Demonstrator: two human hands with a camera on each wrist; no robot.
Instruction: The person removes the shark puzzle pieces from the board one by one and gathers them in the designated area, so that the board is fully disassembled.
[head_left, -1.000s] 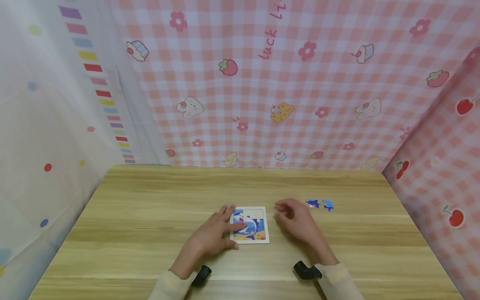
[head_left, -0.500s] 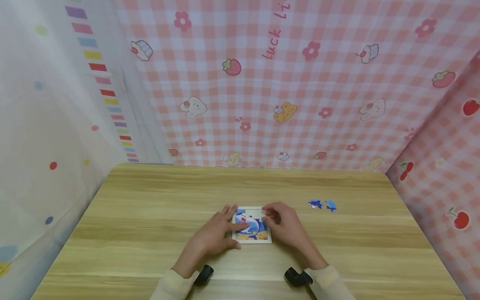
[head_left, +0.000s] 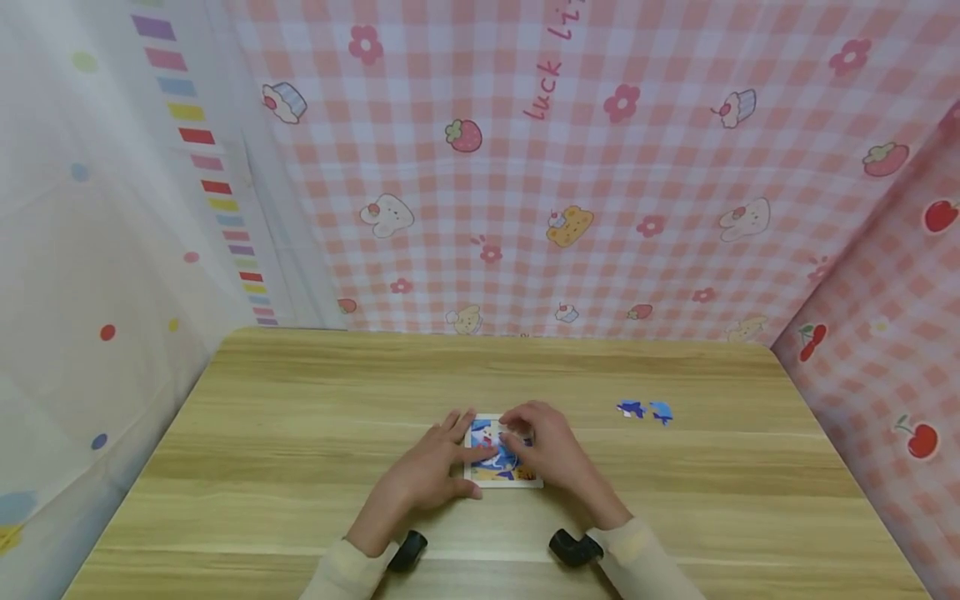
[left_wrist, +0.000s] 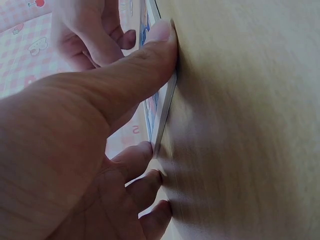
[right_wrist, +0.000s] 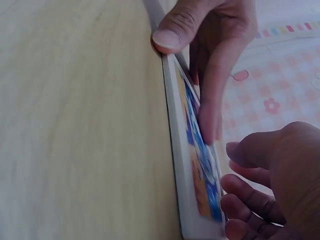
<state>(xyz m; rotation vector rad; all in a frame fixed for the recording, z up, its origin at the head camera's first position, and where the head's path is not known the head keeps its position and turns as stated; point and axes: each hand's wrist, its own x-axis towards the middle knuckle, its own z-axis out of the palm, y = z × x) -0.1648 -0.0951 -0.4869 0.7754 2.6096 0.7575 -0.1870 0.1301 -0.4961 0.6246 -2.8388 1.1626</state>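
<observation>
A square picture puzzle in a white frame lies flat on the table, showing a blue and yellow sea scene. My left hand rests at its left side. Its index finger lies across the picture, and its thumb touches the near edge of the frame. Over the upper right of the puzzle is my right hand, thumb and fingers bent close together. Whether a piece sits between those fingertips is hidden. In the right wrist view the thumb hovers just beside the frame.
Two loose blue puzzle pieces, one darker and one lighter, lie to the right on the wooden table. A pink checked curtain hangs behind the table, with more cloth at both sides.
My right hand has moved left, from near the loose pieces to above the puzzle's upper right part. My left hand has stayed on the puzzle.
</observation>
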